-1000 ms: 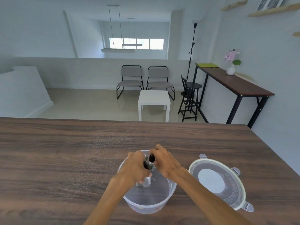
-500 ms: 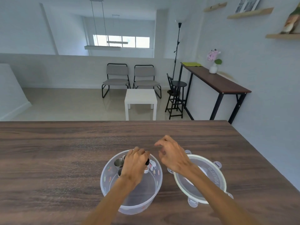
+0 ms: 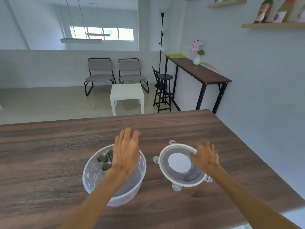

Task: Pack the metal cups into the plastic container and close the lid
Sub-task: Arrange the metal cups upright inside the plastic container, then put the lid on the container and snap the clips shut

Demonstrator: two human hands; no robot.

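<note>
A round clear plastic container (image 3: 92, 182) stands on the wooden table (image 3: 49, 154). Three small metal cups (image 3: 104, 160) stand upright inside it at its far left side. My left hand (image 3: 126, 151) hovers flat over the container's far rim, fingers spread, holding nothing. To the right lies the round clear lid (image 3: 179, 164) with clip tabs around its edge. My right hand (image 3: 205, 158) rests on the lid's right rim with its fingers curled over the edge.
The table's right edge runs diagonally close to the lid. Beyond the far edge are two grey chairs (image 3: 113, 75), a white side table (image 3: 127, 95), a black stool (image 3: 163, 91) and a long dark console table (image 3: 198, 71) by the wall.
My left hand let go of the cups in the container and opened above it. My right hand moved right onto the lid. The view turned left and down.
</note>
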